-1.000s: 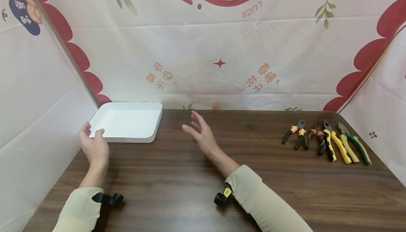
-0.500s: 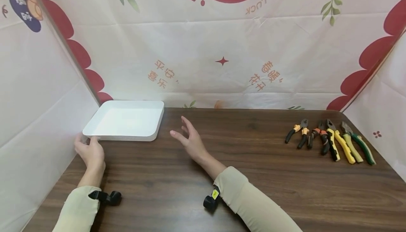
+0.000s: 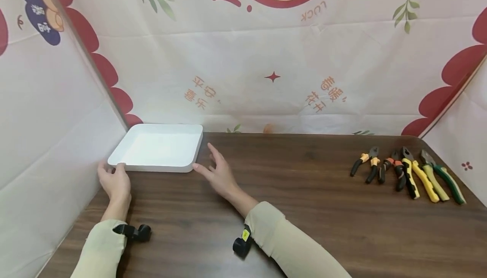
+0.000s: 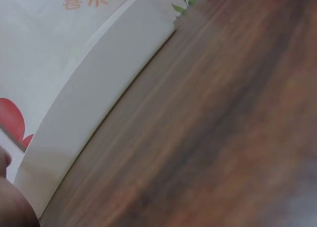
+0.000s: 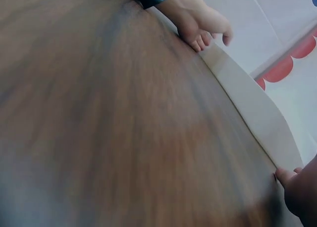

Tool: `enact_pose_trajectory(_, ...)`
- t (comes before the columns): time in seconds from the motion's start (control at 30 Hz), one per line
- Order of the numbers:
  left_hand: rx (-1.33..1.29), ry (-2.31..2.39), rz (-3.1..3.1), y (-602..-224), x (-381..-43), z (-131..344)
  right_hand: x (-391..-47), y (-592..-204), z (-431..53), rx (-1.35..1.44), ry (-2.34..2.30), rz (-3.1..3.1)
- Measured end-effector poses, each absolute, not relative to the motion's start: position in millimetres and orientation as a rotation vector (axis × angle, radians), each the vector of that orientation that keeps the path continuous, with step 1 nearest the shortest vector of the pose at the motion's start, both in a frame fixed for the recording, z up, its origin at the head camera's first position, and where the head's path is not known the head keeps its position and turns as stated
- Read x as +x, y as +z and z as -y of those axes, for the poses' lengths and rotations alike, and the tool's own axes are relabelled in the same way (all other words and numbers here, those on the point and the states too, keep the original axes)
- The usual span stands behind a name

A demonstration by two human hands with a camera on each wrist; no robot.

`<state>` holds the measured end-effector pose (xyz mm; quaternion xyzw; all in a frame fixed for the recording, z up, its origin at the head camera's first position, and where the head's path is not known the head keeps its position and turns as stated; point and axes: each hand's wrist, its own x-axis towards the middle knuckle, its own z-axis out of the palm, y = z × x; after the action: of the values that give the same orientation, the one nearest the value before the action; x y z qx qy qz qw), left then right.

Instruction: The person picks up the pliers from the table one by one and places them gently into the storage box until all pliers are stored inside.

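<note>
A shallow white tray (image 3: 154, 168) with rounded corners lies at the back left of the table. My left hand (image 3: 115, 184) is at its front left corner, thumb at the front wall and loosely bent fingers around the left side. My right hand (image 3: 220, 175) is by the front right corner, fingers spread and thumb tip close to the wall. The right wrist view shows the tray's long wall (image 5: 247, 98) low on the wood, between the left hand (image 5: 203, 19) and the right hand's thumb (image 5: 285, 176). In the left wrist view the same wall (image 4: 94, 83) runs diagonally.
Several pliers, among them an orange-and-black pair (image 3: 373, 164), a yellow-and-black pair (image 3: 426, 183) and a green-handled pair (image 3: 450, 185), lie in a row on the right of the brown wooden table (image 3: 289, 210). Printed white cloth (image 3: 236, 58) stands behind and along both sides.
My left hand has come down from over the tray's left end to its front left corner. My right hand has moved left and lower, up to the front right corner. The tray stays put.
</note>
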<state>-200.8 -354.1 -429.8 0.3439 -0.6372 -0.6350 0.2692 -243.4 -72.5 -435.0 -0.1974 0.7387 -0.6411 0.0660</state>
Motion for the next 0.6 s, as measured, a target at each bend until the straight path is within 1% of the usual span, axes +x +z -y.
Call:
enact_pose_trajectory(0.3, 0.924, -1.695, 1.778, -428.4, -213.1, 353.4, -249.0, -435.7, 82.6, -0.393, -1.947, -2.330)
enact_pose_trajectory(0.43, 0.924, -1.686, 1.822, -428.5, -212.7, 356.6, -249.5, -437.0, 85.3, -0.397, -1.941, -2.336)
enact_pose_trajectory(0.6, 0.928, -1.664, 1.832, -432.5, -208.1, 359.3, -248.2, -440.4, 87.8, -0.469, -1.929, -2.360)
